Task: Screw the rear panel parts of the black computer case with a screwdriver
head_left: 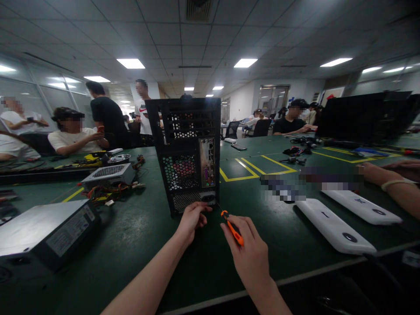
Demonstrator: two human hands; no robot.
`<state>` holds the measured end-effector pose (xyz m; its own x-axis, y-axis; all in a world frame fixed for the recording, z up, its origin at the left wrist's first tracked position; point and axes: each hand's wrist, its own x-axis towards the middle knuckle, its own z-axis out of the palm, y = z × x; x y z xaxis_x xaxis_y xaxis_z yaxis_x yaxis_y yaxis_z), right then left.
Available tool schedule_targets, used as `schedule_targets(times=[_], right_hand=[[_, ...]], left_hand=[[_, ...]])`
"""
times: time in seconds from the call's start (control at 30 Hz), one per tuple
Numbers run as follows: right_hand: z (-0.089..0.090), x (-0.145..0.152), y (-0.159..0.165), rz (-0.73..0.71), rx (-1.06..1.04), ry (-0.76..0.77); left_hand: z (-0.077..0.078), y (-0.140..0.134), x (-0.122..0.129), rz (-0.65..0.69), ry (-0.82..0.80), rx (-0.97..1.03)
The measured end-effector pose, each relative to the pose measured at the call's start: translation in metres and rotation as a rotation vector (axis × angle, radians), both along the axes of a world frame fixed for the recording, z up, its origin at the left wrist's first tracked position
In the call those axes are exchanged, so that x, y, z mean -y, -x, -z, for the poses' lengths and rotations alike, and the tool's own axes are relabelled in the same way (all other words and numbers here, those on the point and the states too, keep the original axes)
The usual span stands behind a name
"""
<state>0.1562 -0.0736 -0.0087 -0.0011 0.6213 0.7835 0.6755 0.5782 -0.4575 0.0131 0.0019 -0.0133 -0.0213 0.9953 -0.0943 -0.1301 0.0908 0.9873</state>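
Note:
A black computer case point(159, 148) stands upright on the green table, its rear panel facing me. The metal port plate point(207, 162) shows at its right side, and the power supply's perforated back point(187, 202) is at the bottom. My left hand point(193, 221) is at that lower part, its fingers bent in; whatever they pinch, if anything, is hidden. In my right hand point(251, 245) is an orange and black screwdriver point(234, 229), gripped by its handle. Its thin shaft points up toward the lower right corner of the case; whether the tip touches a screw is too small to tell.
At left sit a large power supply point(70, 234), another power supply point(108, 175) and bundled cables point(114, 190). Two white devices point(334, 225) lie at right, near another person's hand point(374, 173). Black monitors point(364, 118) stand beyond; several people are around the table.

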Motion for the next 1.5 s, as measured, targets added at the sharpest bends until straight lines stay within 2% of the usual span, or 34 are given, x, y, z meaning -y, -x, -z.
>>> schedule_targets(times=[0.17, 0.27, 0.47, 0.67, 0.83, 0.97, 1.17, 1.5], right_hand=[[-0.004, 0.000, 0.000, 0.006, -0.062, 0.068], [-0.004, -0.002, 0.001, 0.025, -0.080, 0.010], [-0.004, -0.004, 0.001, -0.029, -0.021, -0.074], [-0.005, -0.003, -0.001, -0.002, -0.137, 0.077], [-0.001, -0.004, 0.005, 0.026, 0.011, -0.051], [-0.003, -0.003, 0.007, -0.006, 0.106, -0.077], [-0.005, -0.001, -0.002, -0.075, 0.050, -0.007], [-0.003, 0.000, 0.000, 0.001, -0.039, 0.048]], left_hand=[[-0.001, 0.001, 0.000, 0.055, 0.041, -0.023], [-0.002, 0.001, 0.001, 0.070, 0.006, 0.007], [-0.002, -0.001, 0.003, 0.043, -0.015, 0.020], [-0.004, -0.002, 0.004, 0.033, -0.007, 0.032], [-0.003, -0.002, 0.003, 0.030, -0.010, 0.025], [-0.002, -0.003, 0.003, 0.029, -0.016, 0.033], [-0.002, -0.003, 0.003, 0.024, -0.021, 0.041], [-0.002, -0.002, 0.004, 0.033, -0.020, 0.039]])
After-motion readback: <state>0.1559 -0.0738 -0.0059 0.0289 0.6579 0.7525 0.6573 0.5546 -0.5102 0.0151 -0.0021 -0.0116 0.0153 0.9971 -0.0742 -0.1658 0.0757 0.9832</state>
